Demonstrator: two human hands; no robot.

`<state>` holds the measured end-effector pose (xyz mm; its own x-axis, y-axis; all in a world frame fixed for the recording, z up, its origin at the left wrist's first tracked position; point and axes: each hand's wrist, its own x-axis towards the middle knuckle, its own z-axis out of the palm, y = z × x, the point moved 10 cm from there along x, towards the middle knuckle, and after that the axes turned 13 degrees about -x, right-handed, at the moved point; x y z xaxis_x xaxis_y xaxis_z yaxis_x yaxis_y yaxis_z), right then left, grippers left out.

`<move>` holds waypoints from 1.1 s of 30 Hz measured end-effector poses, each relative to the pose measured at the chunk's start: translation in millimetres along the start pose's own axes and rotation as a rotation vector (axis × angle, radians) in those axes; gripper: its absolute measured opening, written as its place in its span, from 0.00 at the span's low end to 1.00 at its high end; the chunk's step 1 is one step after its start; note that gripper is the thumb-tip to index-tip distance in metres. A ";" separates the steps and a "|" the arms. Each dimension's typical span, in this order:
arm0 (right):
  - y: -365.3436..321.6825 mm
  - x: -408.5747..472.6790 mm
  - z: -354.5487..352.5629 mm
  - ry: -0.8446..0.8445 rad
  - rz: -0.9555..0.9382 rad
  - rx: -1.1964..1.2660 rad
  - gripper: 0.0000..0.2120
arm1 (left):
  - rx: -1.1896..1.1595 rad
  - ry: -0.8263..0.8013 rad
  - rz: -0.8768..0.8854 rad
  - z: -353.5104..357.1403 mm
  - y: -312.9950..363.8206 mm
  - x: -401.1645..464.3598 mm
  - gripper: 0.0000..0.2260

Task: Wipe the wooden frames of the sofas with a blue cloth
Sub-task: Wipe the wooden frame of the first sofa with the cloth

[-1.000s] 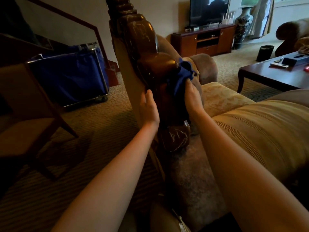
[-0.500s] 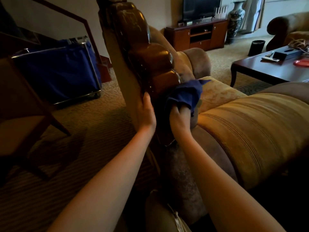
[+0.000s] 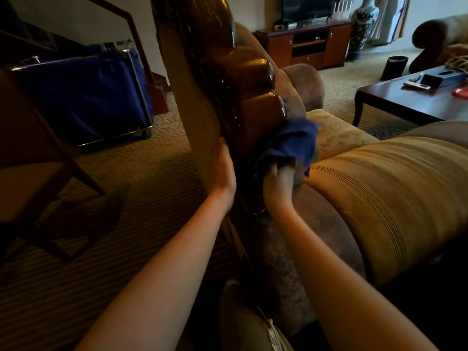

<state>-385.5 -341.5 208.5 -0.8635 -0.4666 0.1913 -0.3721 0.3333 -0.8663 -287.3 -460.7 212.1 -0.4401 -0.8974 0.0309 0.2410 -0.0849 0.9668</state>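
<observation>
The sofa's carved, glossy brown wooden frame [image 3: 243, 72] rises along the top of its backrest, in the middle of the view. My right hand [image 3: 278, 181] is shut on a bunched blue cloth [image 3: 291, 143] and presses it against the lower right side of the carved wood, just above the upholstery. My left hand [image 3: 225, 171] lies flat on the tan back panel [image 3: 192, 102] of the sofa, left of the frame, fingers together and holding nothing. The frame's lower end is hidden behind my hands.
Tan striped sofa cushions [image 3: 392, 193] fill the right. A blue fabric cart [image 3: 83, 97] and a wooden chair [image 3: 33, 158] stand on the carpet at left. Farther off are a dark coffee table [image 3: 415, 100], a TV cabinet [image 3: 304, 46], a vase, a black bin [image 3: 393, 67] and another sofa [image 3: 440, 39].
My right hand has slid the cloth down the frame's right side, from the upper lobe to the lowest one. My left hand stays pressed on the back panel.
</observation>
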 end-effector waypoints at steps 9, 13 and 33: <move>-54.0 -34.4 -0.6 0.245 -0.314 -0.222 0.15 | -0.200 -0.044 -0.046 -11.7 -0.2 -1.3 0.24; -85.5 -12.9 -5.7 0.265 -0.480 -0.417 0.27 | -0.224 0.000 -0.057 -22.3 11.1 6.3 0.23; -13.2 -88.1 63.6 0.202 -0.936 -0.898 0.15 | -0.125 0.200 -0.106 -72.1 -30.4 -14.6 0.19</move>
<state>-282.8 -356.9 173.8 -0.1630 -0.7132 0.6817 -0.8820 0.4150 0.2233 -225.9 -476.2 164.0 -0.2922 -0.9472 -0.1317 0.3126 -0.2247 0.9229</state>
